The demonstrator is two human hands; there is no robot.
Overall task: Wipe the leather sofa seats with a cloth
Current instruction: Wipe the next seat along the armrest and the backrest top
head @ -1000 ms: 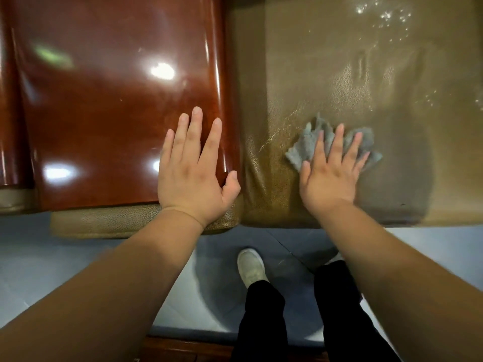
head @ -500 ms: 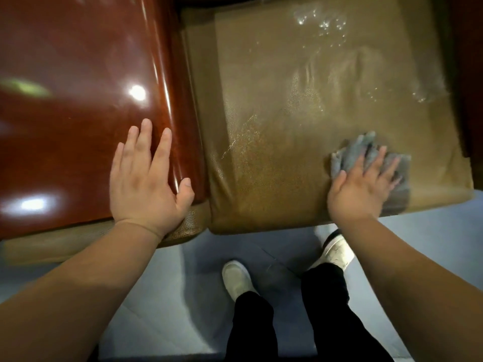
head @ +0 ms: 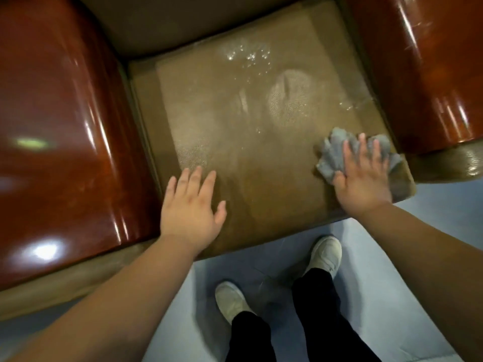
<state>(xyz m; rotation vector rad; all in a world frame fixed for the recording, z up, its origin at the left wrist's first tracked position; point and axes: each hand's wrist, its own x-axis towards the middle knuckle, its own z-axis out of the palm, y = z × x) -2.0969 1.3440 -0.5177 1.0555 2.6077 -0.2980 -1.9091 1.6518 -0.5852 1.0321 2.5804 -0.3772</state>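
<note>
Head view runs from a glossy red-brown wooden armrest point(head: 60, 142) at the far left to its twin, the right armrest point(head: 428, 74), with the tan leather seat cushion point(head: 235, 142) between them as the landmark. Just inside the cushion's left edge, near its front, the left hand point(head: 192, 207) lies flat on the leather, fingers straight and slightly spread, holding nothing; it looks to be bracing the person. Toward the back of the cushion, wet sheen and droplets point(head: 248, 54) glint on the surface. At the cushion's front right corner, touching the right armrest's base, the grey cloth point(head: 333, 155) sits crumpled under the right hand point(head: 363, 178), whose fingers are straight and fanned, pressing it down rather than pinching it. Below the cushion's front edge, two pale shoes point(head: 325, 254) stand on the blue-grey floor point(head: 407, 296).

The step in hand appears to be a wiping stroke at its right end. The next move likely calls for sweeping the cloth toward the wet back area under steady flat pressure.
</note>
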